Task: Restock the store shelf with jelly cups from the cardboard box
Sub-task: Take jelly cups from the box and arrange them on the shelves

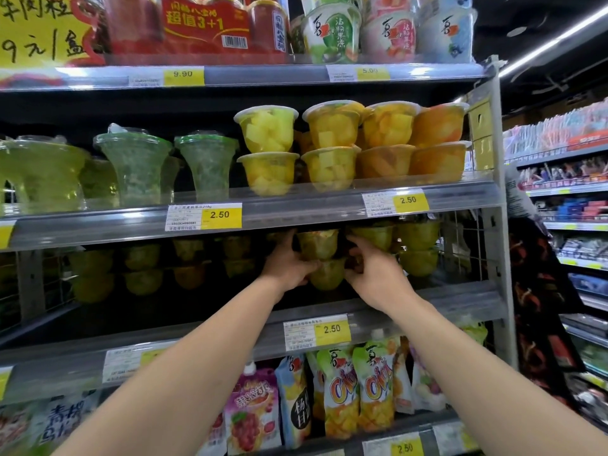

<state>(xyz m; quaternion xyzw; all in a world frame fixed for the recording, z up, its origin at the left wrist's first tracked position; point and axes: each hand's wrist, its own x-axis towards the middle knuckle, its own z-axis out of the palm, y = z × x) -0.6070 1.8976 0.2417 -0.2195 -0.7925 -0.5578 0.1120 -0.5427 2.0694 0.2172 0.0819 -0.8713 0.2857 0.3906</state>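
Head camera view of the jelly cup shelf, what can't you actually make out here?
- Cardboard box: not in the head view at all.
- Fingertips of the left hand and right hand: hidden behind the stacked jelly cups they hold.
- Cups at the back of that shelf: too dark and blurred to tell flavours.
- Small print on the price labels: too small to read.
- Person at the right edge: cut off by the shelf frame.
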